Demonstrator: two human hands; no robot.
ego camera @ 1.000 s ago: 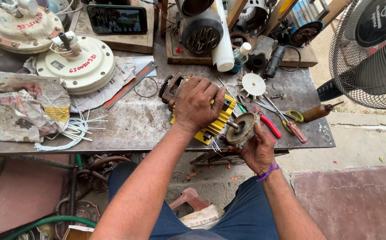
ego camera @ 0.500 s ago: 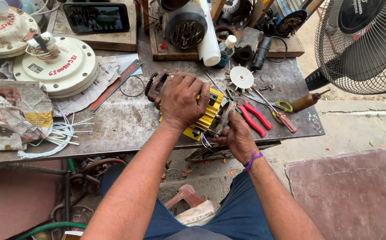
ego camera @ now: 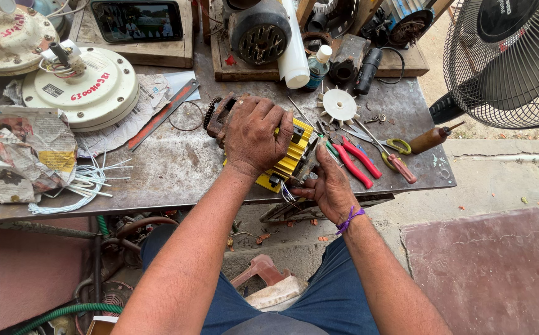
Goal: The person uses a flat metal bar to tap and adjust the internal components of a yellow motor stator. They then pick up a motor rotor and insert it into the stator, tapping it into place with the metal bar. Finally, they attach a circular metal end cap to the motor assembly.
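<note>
A yellow ribbed motor housing [ego camera: 293,154] lies on the grey metal workbench [ego camera: 176,170], its rusty end [ego camera: 218,115] pointing left. My left hand [ego camera: 255,133] presses down over the top of it, fingers curled around. My right hand [ego camera: 325,181], with a purple band at the wrist, holds a dark metal end piece [ego camera: 309,162] against the housing's right end at the bench's front edge. Thin white wires hang below the housing.
Red-handled pliers [ego camera: 351,160], scissors and a screwdriver [ego camera: 388,156] lie right of my hands, beside a white fan impeller [ego camera: 339,105]. Two cream round ceiling-fan motors [ego camera: 80,87], crumpled newspaper [ego camera: 15,152] and white wire scraps are at left. A phone [ego camera: 136,20], black motor [ego camera: 260,34] and standing fan [ego camera: 510,56] sit behind.
My right hand has brought the dark end piece from beside the housing up against its right end. My left hand has stayed on top of the housing.
</note>
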